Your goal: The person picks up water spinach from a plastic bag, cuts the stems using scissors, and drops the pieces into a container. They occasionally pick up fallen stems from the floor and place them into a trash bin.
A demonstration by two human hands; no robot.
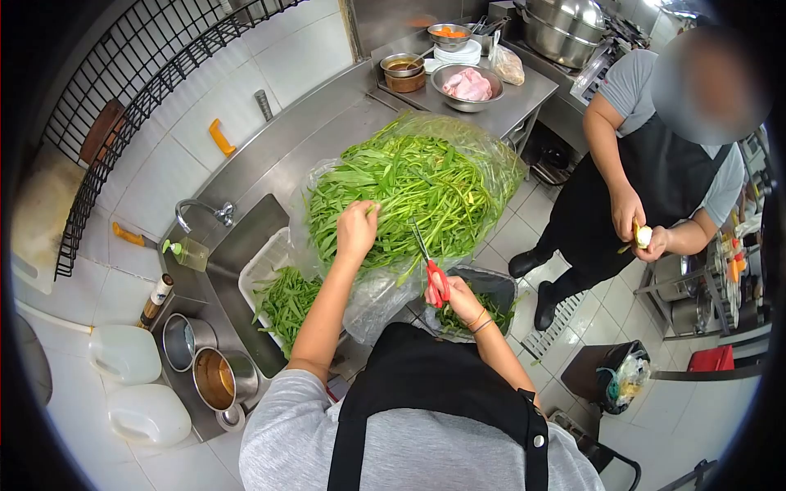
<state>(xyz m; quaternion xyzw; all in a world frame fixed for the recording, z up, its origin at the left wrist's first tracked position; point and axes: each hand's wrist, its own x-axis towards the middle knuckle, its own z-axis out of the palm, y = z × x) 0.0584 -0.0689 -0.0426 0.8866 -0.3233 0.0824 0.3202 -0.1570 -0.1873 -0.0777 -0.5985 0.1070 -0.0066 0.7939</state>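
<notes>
Leafy greens [409, 180] heaped on clear plastic [372, 309]; red-handled scissors [438, 285] at edge.

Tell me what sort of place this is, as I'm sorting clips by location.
Probably a restaurant or other commercial kitchen: a long steel counter with a built-in sink, a big bag of leafy greens, and a co-worker in a dark apron.

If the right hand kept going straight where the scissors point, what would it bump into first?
Probably the big heap of green stalks. The scissors in the right hand point at it, so their tips would get there first. They might pass just above, though; I can't tell how high they are.
</notes>
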